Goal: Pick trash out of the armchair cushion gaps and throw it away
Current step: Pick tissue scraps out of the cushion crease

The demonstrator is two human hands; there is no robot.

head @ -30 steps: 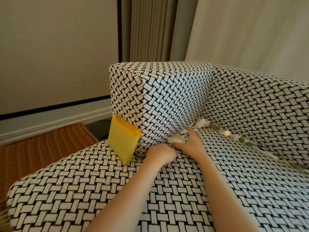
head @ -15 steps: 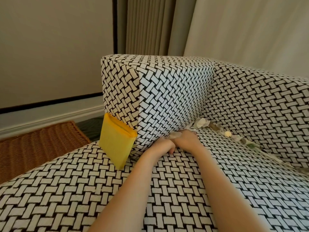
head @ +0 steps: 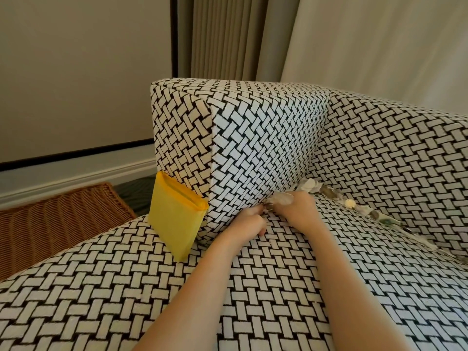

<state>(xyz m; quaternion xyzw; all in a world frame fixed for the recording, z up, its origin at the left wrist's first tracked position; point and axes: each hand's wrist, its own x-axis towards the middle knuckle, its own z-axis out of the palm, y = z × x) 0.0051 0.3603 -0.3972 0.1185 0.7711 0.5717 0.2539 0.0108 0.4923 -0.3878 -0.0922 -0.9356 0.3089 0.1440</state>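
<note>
A row of trash [head: 374,214] sits in the gap where the seat cushion [head: 278,287] meets the chair back [head: 405,153]. It is crumpled paper bits and small round things, and the row runs off to the right. At the corner by the armrest [head: 258,138], the right hand [head: 301,211] has its fingers curled on a pale scrap [head: 281,199] that sticks up out of the gap. The left hand [head: 249,224] is just beside it, resting on the cushion with its fingers curled in at the gap. I cannot tell if it holds anything. A yellow bag [head: 177,216] leans on the front of the armrest, to the left of both hands. Its top is open, but I cannot see inside. A wicker basket [head: 58,221] is on the floor, well apart from the trash.
</note>
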